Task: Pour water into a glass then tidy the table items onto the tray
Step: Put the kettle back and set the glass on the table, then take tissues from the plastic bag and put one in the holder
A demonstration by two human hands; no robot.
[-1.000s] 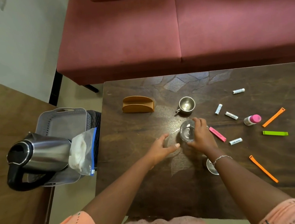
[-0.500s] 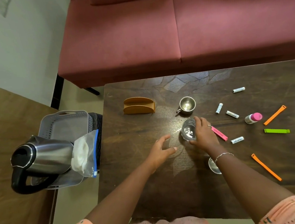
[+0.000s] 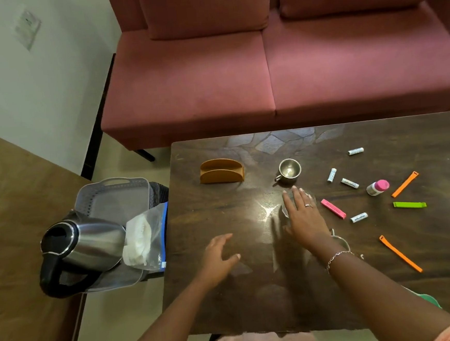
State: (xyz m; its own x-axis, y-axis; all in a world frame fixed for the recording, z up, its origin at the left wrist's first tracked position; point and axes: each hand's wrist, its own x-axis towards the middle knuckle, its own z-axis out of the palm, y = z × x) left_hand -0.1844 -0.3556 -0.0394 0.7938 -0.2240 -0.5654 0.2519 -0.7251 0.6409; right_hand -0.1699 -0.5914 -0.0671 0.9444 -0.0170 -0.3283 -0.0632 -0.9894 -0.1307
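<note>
Pouring seems not begun; right hand (image 3: 304, 218) fingers straight, together over glass (image 3: 284, 211); left hand (image 3: 217, 259) fingers apart, empty; next, probably fetch kettle (image 3: 89, 243) far left of fingers.

Soft, fairly dim indoor light. Bright glare patch on dark glossy table (image 3: 208, 212) just left of right hand (image 3: 304, 218), with faint hand shadow there. Highlights on steel kettle (image 3: 89, 243). Left hand (image 3: 220, 256) slightly blurred. Wide-angle bowing at frame edges.
</note>
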